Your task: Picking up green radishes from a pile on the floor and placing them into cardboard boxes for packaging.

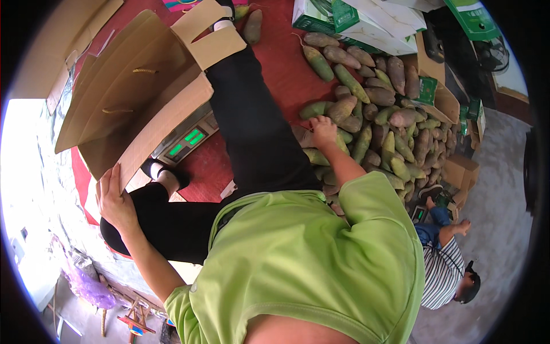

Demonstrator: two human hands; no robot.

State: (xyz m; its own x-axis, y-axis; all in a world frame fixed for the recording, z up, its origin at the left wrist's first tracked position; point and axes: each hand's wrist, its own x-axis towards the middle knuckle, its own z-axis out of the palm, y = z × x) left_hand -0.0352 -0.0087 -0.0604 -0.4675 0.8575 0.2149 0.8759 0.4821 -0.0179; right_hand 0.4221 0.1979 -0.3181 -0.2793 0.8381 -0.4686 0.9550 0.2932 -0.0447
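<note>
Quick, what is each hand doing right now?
Left hand: gripping the edge of the cardboard box.
Right hand: on a root in the pile; grip unclear.

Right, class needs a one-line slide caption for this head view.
Person's left hand rests on an open cardboard box on a scale while the right hand reaches into piled tubers.

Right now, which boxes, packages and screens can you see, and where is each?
Open brown cardboard box: upper left, flaps up, left hand on its edge.
Scale display: under that box, grey panel with glowing green digits.
White and green cartons: top right, behind the vegetable pile.
Small brown box: right of the pile.
</note>
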